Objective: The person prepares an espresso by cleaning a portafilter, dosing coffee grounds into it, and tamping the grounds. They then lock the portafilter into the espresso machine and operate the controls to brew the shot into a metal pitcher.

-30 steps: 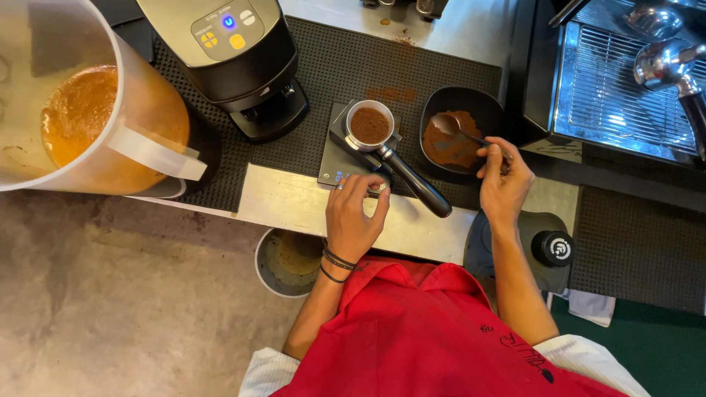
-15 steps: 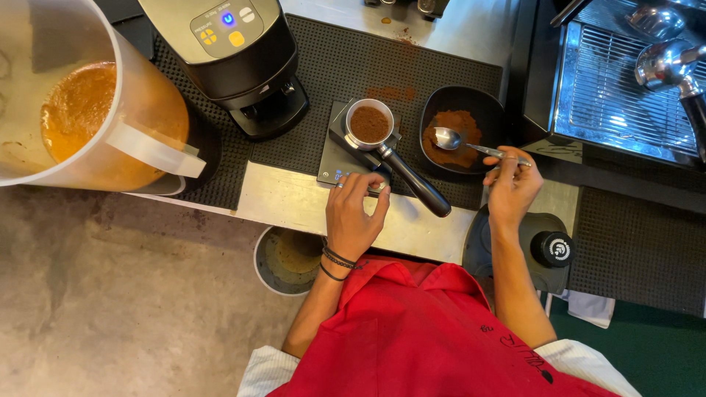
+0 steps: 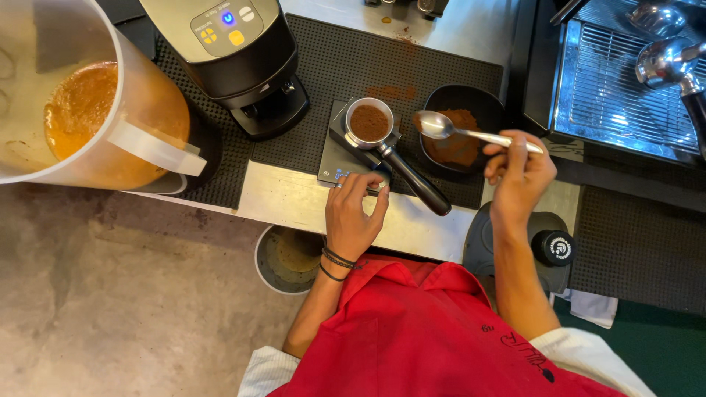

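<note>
A portafilter (image 3: 370,125) filled with brown coffee grounds rests on a small dark scale (image 3: 340,153), its black handle (image 3: 415,184) pointing toward me. My left hand (image 3: 354,213) touches the front edge of the scale with its fingertips. My right hand (image 3: 519,173) holds a metal spoon (image 3: 456,131) level, its bowl hovering over the left rim of a black bowl (image 3: 463,134) of coffee grounds.
A black coffee grinder (image 3: 239,55) stands on the dark rubber mat (image 3: 412,70). A clear pitcher (image 3: 81,103) with orange residue looms at left. An espresso machine drip tray (image 3: 618,95) is at right. A knock bin (image 3: 288,257) sits below the counter edge, a tamper (image 3: 555,248) at right.
My right hand has lifted the spoon out of the grounds in the black bowl and shifted it left toward the portafilter. My left hand has stayed at the scale.
</note>
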